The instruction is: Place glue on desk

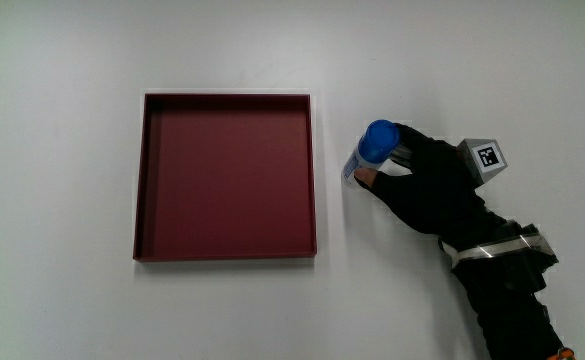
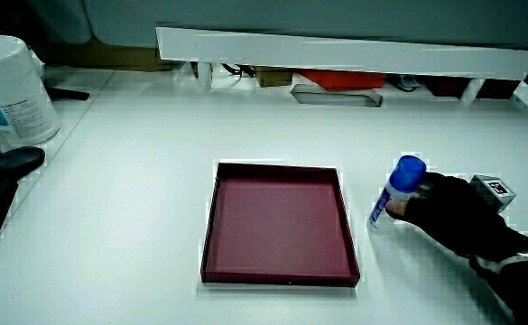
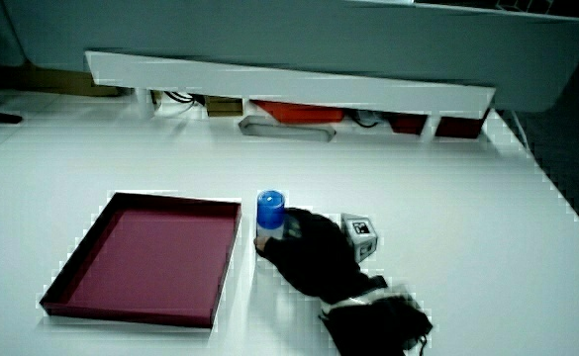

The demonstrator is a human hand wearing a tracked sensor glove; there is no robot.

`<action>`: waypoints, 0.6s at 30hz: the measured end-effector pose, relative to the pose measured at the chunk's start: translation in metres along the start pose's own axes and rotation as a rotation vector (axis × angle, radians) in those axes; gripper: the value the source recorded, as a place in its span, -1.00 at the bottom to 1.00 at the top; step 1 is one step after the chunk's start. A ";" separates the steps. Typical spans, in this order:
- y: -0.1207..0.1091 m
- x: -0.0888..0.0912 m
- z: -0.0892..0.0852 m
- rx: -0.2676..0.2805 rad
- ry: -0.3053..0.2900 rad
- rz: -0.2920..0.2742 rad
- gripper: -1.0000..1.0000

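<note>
1. Beside the tray (image 1: 226,176), seen from above in the main view, the glue (image 1: 370,148) stands on the desk (image 1: 62,300) with its blue cap up. The hands (image 1: 422,185) grasp it, fingers wrapped round the body. It stands apart from the tray's wall, so the spot looks sound; I judge the step is setting down and letting go. Best to open the fingers evenly, so no finger drags the tube over.

2. Low across the desk in a side view, the glue (image 2: 397,191) leans slightly, its foot at or touching the surface. I would settle it upright before the hands (image 2: 453,215) loosen.

3. Again in a side view, the glue (image 3: 270,218) sits just beside the tray (image 3: 145,257), and the hands (image 3: 309,252) cover its lower part. Drawing back toward the person, away from the tube, should keep it standing.
</note>
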 end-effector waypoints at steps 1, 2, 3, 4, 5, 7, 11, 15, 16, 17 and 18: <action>0.000 -0.002 -0.001 -0.004 0.005 0.000 0.00; 0.000 -0.002 -0.001 -0.005 0.001 -0.003 0.00; 0.000 0.001 0.001 -0.008 -0.004 -0.006 -0.07; 0.000 0.001 0.001 -0.010 -0.002 -0.007 -0.13; 0.000 0.000 0.000 -0.018 0.003 -0.011 -0.20; -0.002 0.000 -0.001 -0.033 0.018 -0.021 -0.33; -0.010 -0.002 -0.003 -0.041 -0.057 -0.023 -0.60; -0.026 0.002 -0.008 -0.062 -0.173 -0.032 -0.87; -0.032 0.004 -0.009 -0.068 -0.203 -0.042 -0.93; -0.037 0.005 -0.010 -0.074 -0.234 -0.052 -1.00; -0.042 0.009 -0.009 -0.080 -0.288 -0.062 -1.00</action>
